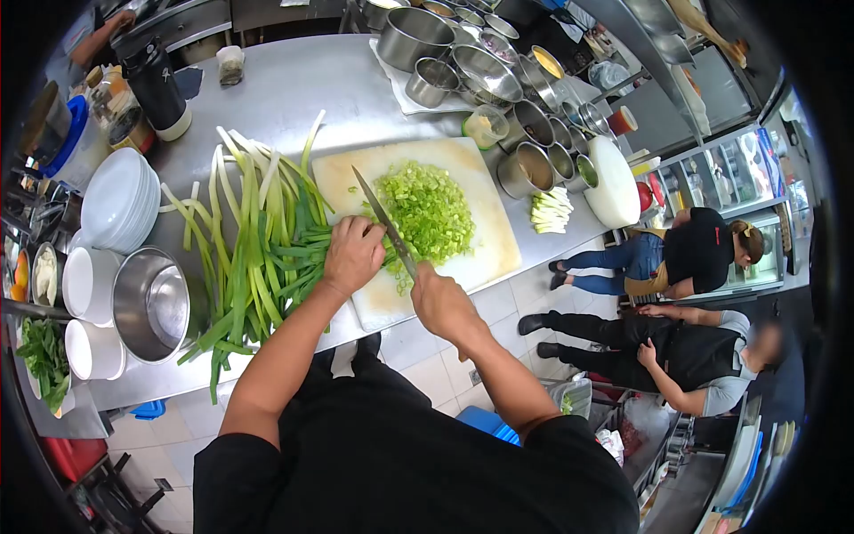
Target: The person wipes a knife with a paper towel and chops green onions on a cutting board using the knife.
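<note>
My right hand (438,301) is closed around the handle of a knife (381,212), whose blade points away from me over the white cutting board (356,174). My left hand (355,254) is closed on green onions at the board's left part, just left of the blade. The long green onions (258,236) lie in a large pile on the steel table, their leafy ends reaching onto the board. To the right of the blade sits a heap of chopped green onion (429,214), with some bits scattered around it.
A steel bowl (153,305), white containers (93,285) and stacked plates (122,200) stand left. Several metal pots (416,40) fill the table's back right. A black bottle (153,89) is at back left. Two people (703,252) stand at the right, beyond the table.
</note>
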Available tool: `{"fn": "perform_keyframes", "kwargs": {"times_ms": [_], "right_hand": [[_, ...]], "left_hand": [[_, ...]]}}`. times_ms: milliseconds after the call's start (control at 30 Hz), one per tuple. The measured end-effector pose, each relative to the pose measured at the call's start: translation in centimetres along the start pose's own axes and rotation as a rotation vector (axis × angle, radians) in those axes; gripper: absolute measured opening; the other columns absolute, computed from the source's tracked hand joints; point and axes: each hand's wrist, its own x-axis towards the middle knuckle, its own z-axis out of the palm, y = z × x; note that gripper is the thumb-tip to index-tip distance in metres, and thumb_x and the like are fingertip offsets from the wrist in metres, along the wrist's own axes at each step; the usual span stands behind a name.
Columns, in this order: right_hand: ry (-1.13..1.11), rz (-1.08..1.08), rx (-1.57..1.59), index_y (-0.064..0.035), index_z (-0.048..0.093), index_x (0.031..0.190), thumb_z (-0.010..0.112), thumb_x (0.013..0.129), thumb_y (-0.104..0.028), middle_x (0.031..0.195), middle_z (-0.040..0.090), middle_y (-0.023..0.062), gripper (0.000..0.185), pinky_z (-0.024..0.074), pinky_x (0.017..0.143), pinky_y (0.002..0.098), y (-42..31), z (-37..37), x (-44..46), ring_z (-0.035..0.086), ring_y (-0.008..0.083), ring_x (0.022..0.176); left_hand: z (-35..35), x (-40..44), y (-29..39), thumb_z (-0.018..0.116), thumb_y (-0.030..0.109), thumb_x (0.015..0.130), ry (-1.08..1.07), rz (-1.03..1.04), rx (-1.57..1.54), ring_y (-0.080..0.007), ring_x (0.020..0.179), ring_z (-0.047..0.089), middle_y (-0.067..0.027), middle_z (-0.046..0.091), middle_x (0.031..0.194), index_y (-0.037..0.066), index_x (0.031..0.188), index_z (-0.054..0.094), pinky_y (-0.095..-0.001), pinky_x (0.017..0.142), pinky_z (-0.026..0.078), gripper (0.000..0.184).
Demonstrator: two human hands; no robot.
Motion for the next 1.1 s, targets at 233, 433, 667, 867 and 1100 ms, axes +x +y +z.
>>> {"fn": "perform_keyframes", "kwargs": {"times_ms": [233, 433, 667, 867, 1100], "right_hand": [[0.155, -0.033, 0.038, 0.0054, 0.048, 0.108, 0.046, 0.099, -0.014, 0.082, 0.067, 0.0355, 0.022, 0.0546, 0.075, 0.0589, 1.9, 6.5, 7.0, 0.067, 0.0533, 0.081], [0.205, -0.026, 0.151, 0.0058, 0.047, 0.106, 0.047, 0.099, -0.017, 0.081, 0.066, 0.0366, 0.024, 0.0532, 0.075, 0.0603, 2.5, 3.9, 4.9, 0.066, 0.054, 0.08], [0.021, -0.028, 0.044, 0.0052, 0.048, 0.109, 0.046, 0.098, -0.015, 0.084, 0.066, 0.0379, 0.023, 0.0527, 0.076, 0.0602, 0.5, 1.3, 0.3, 0.066, 0.0552, 0.083], [0.107, -0.038, 0.108, 0.0057, 0.048, 0.108, 0.045, 0.099, -0.015, 0.088, 0.065, 0.0395, 0.023, 0.052, 0.081, 0.0602, 2.0, 6.5, 7.2, 0.065, 0.0555, 0.088], [0.123, -0.014, 0.143, 0.0057, 0.048, 0.11, 0.043, 0.1, -0.016, 0.087, 0.066, 0.0387, 0.024, 0.051, 0.081, 0.0621, 1.1, 2.0, 2.5, 0.065, 0.0567, 0.087]], "left_hand": [[0.3, -0.1, -0.5, 0.066, 0.01, 0.079, -0.049, -0.014, 0.006, -0.0322, 0.097, 0.056, -0.0111, 0.057, 0.1, 0.007, 0.102, 0.064, -0.0469, 0.086, 0.047, 0.023], [0.5, -0.2, -0.6, 0.064, 0.008, 0.079, 0.002, -0.029, -0.054, -0.0328, 0.098, 0.056, -0.0124, 0.057, 0.1, 0.006, 0.102, 0.063, -0.0472, 0.086, 0.046, 0.023], [0.1, -0.2, -0.3, 0.065, 0.008, 0.078, -0.006, -0.009, -0.03, -0.0331, 0.098, 0.055, -0.0127, 0.056, 0.1, 0.007, 0.101, 0.064, -0.0467, 0.087, 0.046, 0.023], [0.4, -0.3, -0.5, 0.065, 0.009, 0.078, -0.021, -0.027, -0.041, -0.0335, 0.097, 0.055, -0.0131, 0.056, 0.1, 0.006, 0.1, 0.063, -0.0467, 0.086, 0.046, 0.022], [0.1, -0.3, -0.1, 0.064, 0.008, 0.078, 0.037, -0.032, -0.062, -0.0345, 0.097, 0.055, -0.0137, 0.056, 0.1, 0.005, 0.098, 0.063, -0.0469, 0.086, 0.046, 0.02]]}}
